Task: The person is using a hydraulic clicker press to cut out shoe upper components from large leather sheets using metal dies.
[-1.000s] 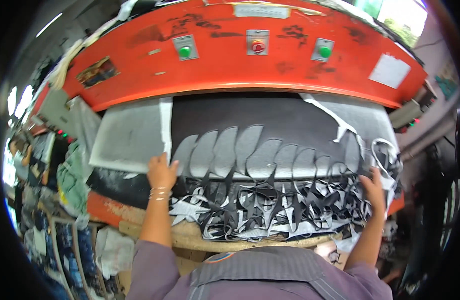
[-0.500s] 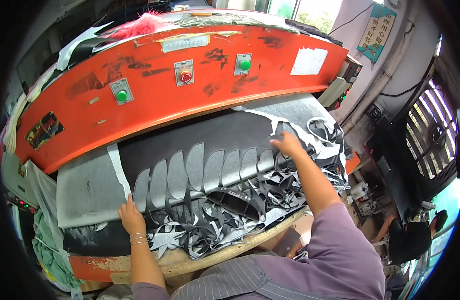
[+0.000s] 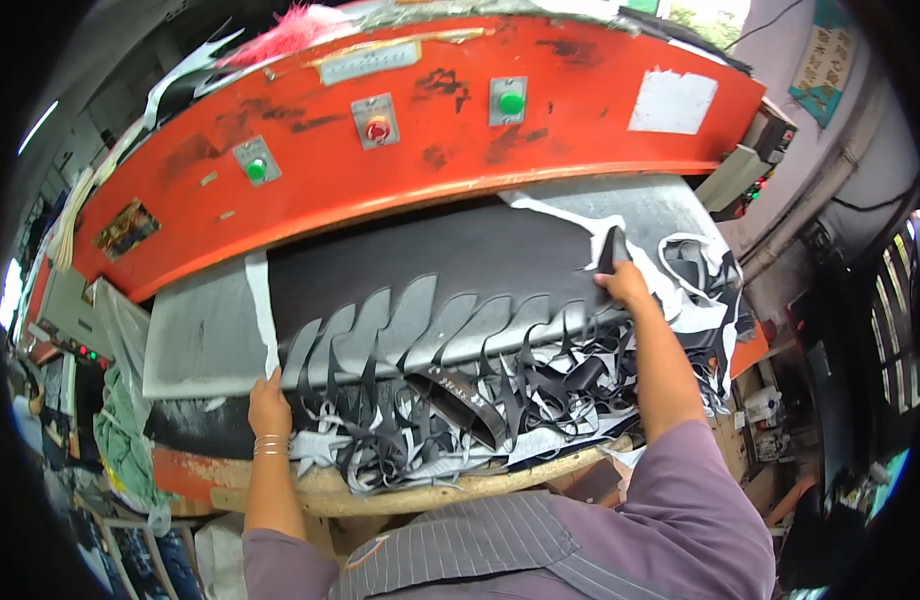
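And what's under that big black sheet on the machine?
A grey board lies under the black sheet, showing through the curved gaps toward the front. Whatever is beneath the uncut part is covered, so I can't tell.

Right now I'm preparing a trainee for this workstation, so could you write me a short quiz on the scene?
1. True or false: the left hand is at the lower end of the white strip along the left edge of the dark sheet.

2. What colour is the middle button on the orange panel?
a) green
b) red
c) white

3. What lies heaped along the near edge of the pale board?

Key:
1. True.
2. b) red.
3. Tangled black and white scraps.
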Demonstrator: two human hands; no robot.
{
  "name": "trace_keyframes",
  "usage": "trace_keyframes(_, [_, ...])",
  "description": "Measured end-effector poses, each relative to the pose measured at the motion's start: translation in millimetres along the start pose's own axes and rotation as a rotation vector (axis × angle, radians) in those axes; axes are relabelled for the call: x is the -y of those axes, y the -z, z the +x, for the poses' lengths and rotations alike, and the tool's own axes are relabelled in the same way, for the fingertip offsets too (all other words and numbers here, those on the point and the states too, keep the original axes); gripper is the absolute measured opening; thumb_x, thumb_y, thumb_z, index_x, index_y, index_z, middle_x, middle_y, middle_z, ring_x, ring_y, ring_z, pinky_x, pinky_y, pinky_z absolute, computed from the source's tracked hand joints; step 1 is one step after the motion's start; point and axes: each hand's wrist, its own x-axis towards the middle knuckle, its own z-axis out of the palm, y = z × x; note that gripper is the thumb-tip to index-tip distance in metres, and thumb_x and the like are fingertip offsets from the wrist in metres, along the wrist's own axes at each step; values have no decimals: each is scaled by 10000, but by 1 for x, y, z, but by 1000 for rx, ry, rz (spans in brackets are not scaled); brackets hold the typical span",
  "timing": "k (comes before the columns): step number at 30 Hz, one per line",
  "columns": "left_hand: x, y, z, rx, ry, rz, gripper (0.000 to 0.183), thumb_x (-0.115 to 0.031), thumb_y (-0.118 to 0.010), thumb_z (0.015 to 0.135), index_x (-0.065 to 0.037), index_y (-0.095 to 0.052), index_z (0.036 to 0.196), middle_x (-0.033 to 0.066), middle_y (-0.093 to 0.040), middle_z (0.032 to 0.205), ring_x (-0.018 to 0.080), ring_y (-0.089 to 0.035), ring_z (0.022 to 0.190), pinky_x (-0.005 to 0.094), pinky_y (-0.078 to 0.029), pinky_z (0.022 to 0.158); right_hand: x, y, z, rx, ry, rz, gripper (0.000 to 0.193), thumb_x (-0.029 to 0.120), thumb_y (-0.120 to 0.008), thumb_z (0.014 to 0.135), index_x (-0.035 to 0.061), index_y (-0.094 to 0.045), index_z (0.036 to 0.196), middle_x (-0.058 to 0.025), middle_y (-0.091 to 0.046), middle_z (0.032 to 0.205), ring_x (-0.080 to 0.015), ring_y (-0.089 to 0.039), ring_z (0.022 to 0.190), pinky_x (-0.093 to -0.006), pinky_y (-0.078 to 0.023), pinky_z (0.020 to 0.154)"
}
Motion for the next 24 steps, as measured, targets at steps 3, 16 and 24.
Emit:
trace_keyframes(3, [-5, 15, -30, -26, -19, -24, 395, -44, -563, 839, -175, -622, 1206, 124, -521, 832, 334, -541, 833, 447, -461, 720, -29, 14, -23, -33, 124, 5, 531, 373, -737, 750, -65, -630, 1030, -272, -634, 1065, -390, -618, 1012, -422, -474, 880])
trace_keyframes(16, [-37, 45, 5, -187, -223, -391, 250, -157, -648, 822, -38, -674, 1041, 147, -647, 995, 330, -591, 930, 398, -460, 831, 104, 27, -226, 15, 565, 34, 450, 346, -675, 838, 20, -578, 1132, -178, -631, 990, -335, -633, 893, -393, -510, 778])
trace_keyframes(24, [-3, -30, 11, -201, -236, -335, 287, -247, -575, 874, -103, -680, 1099, 54, -622, 1229, 277, -503, 1219, 478, -345, 1018, 150, -35, -259, 388, 516, -236, 436, 187, -545, 851, -19, -505, 1234, -266, -645, 984, -414, -635, 911, -443, -508, 804])
